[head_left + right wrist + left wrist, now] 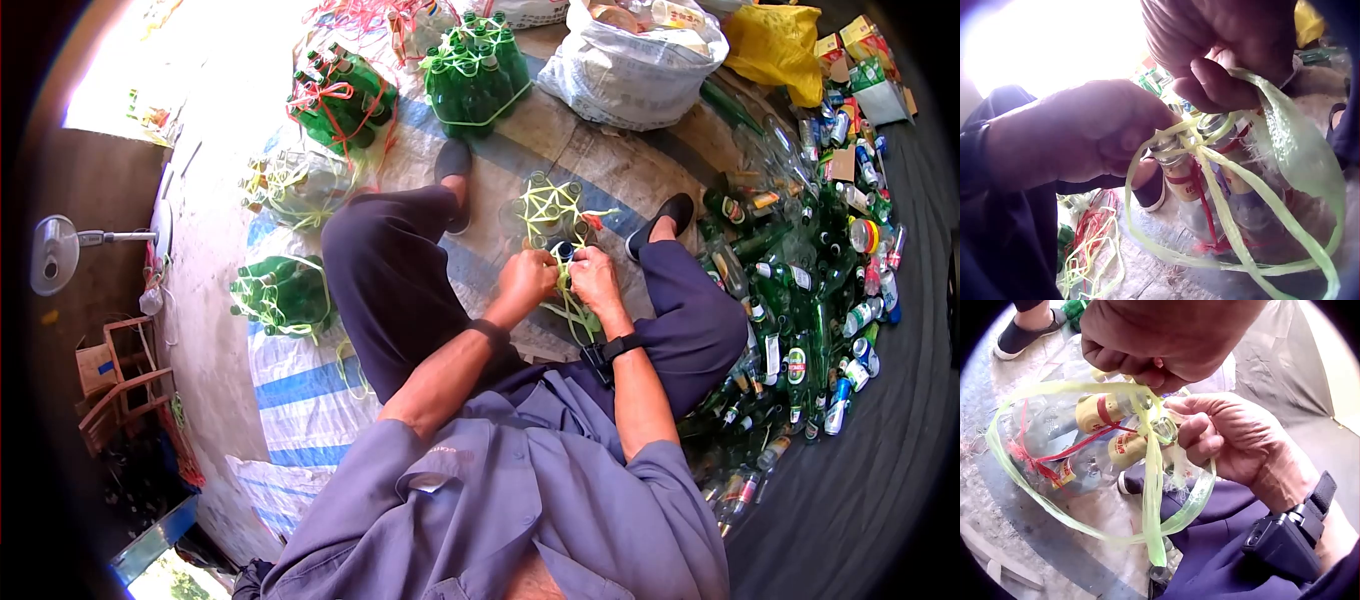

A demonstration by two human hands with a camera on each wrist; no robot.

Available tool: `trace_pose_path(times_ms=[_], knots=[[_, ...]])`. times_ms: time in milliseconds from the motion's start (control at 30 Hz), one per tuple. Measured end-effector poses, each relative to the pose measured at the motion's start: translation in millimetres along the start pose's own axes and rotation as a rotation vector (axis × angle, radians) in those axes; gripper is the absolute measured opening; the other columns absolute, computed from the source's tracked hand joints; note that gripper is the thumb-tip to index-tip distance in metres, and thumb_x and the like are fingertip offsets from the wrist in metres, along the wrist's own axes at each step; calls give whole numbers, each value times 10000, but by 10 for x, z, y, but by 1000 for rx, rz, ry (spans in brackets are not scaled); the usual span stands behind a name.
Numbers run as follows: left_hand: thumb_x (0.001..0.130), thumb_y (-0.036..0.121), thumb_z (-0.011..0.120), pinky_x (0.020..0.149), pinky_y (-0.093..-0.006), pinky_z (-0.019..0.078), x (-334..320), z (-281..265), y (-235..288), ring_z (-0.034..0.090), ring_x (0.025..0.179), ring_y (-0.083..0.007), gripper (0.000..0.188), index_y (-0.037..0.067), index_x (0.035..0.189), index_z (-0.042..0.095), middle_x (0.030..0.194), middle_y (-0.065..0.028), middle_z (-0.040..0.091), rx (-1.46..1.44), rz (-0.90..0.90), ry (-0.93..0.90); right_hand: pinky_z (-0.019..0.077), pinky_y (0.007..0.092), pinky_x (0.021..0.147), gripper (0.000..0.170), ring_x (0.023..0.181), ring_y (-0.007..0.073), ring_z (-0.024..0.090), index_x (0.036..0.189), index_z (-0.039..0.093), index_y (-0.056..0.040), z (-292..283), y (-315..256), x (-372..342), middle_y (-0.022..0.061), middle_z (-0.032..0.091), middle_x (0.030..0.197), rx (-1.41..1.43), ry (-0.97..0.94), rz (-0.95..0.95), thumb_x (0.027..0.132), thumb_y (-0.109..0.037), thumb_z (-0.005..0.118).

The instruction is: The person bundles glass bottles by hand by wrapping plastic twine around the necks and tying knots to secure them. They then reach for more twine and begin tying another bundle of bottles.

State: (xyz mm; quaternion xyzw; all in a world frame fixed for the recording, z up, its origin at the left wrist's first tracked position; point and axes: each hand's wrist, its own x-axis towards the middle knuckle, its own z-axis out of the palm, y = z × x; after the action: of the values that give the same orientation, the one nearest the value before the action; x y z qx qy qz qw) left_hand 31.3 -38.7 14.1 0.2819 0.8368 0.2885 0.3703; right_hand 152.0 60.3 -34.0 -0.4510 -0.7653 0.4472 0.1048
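Between the person's legs stands a bundle of clear glass bottles with cream neck labels [1127, 449]. Yellow-green plastic twine [1153, 519] criss-crosses over their tops and hangs in a wide loop, with a narrower red tie [1079, 445] around the necks. The left hand [527, 282] has its fingers curled at the twine over the bottle mouths, its fingertips partly hidden in the head view. Right beside it, the right hand [597, 279] pinches the twine between thumb and fingers. In the right wrist view, a broad strip of twine [1300, 147] runs from the right hand's fingers.
Tied bundles of green bottles [478, 80] stand ahead and at the left [285, 295]. A heap of loose bottles and cans [800, 290] lies at the right. White sacks [635, 85] and a yellow bag [775, 50] are at the back. A fan [58, 255] stands far left.
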Motion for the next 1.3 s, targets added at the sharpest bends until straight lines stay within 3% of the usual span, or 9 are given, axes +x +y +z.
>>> trace_pose_path(times_ms=[267, 333, 567, 633, 733, 967, 1133, 1233, 1300], knots=[[773, 131, 630, 561, -326, 503, 132, 142, -284, 643, 584, -184, 182, -22, 825, 715, 655, -106, 681, -369, 180, 67, 536, 326, 549, 257, 568, 192, 671, 1065, 657, 50, -107, -140, -75, 154, 694, 757, 50, -26, 4, 858, -84, 584], [788, 79, 623, 509, -278, 448, 130, 104, -248, 578, 556, -115, 144, -54, 793, 678, 630, -60, 639, -458, 75, 55, 544, 322, 566, 254, 586, 189, 679, 1063, 654, 59, -81, -102, -71, 154, 698, 772, 71, -8, 1, 863, -83, 586], [894, 107, 607, 395, -237, 366, 90, -273, -31, 480, 410, -105, 120, -13, 902, 611, 601, -66, 608, -786, -31, 23, 522, 287, 539, 307, 590, 143, 641, 1144, 608, 66, -41, 57, -44, 137, 717, 865, 178, -70, 29, 875, -82, 600], [904, 105, 602, 398, -233, 392, 81, -451, 3, 542, 432, -121, 109, 4, 944, 593, 637, -83, 637, -850, -10, 37, 542, 403, 828, 322, 920, 324, 705, 1096, 657, 7, -108, -17, -75, 184, 724, 971, 218, -54, 86, 824, -165, 645], [927, 110, 596, 431, -222, 435, 97, -735, 46, 626, 498, -149, 76, 38, 949, 590, 703, -96, 679, -963, 27, 87, 538, 399, 837, 329, 934, 327, 702, 1107, 652, 5, -186, -59, -93, 187, 724, 972, 217, -51, 114, 822, -159, 650], [977, 136, 565, 569, -236, 501, -4, -1369, 209, 683, 660, -172, 109, 34, 1014, 580, 834, -101, 700, -1087, 250, 150, 508, 281, 444, 458, 627, 121, 625, 1272, 534, 55, -418, -317, -209, 134, 707, 991, 469, -174, 292, 872, -140, 642], [982, 131, 564, 547, -233, 510, -41, -1726, 311, 689, 662, -177, 110, 33, 1030, 575, 805, -94, 691, -1110, 269, 271, 515, 265, 453, 527, 615, 100, 588, 1345, 459, 45, -536, -495, -391, 123, 670, 1116, 607, -210, 375, 899, -168, 643], [988, 121, 552, 548, -241, 506, -91, -1891, 413, 692, 670, -188, 108, 26, 1033, 577, 819, -104, 695, -1101, 299, 293, 567, 325, 493, 669, 666, 169, 643, 1449, 314, 40, -535, -481, -481, 228, 540, 1343, 627, -245, 401, 895, -147, 637], [988, 120, 551, 559, -245, 504, -88, -1981, 442, 693, 677, -192, 110, 24, 1035, 578, 820, -106, 696, -1075, 348, 314, 568, 326, 495, 671, 665, 167, 641, 1451, 313, 39, -543, -460, -558, 236, 549, 1322, 621, -226, 411, 896, -151, 640]])
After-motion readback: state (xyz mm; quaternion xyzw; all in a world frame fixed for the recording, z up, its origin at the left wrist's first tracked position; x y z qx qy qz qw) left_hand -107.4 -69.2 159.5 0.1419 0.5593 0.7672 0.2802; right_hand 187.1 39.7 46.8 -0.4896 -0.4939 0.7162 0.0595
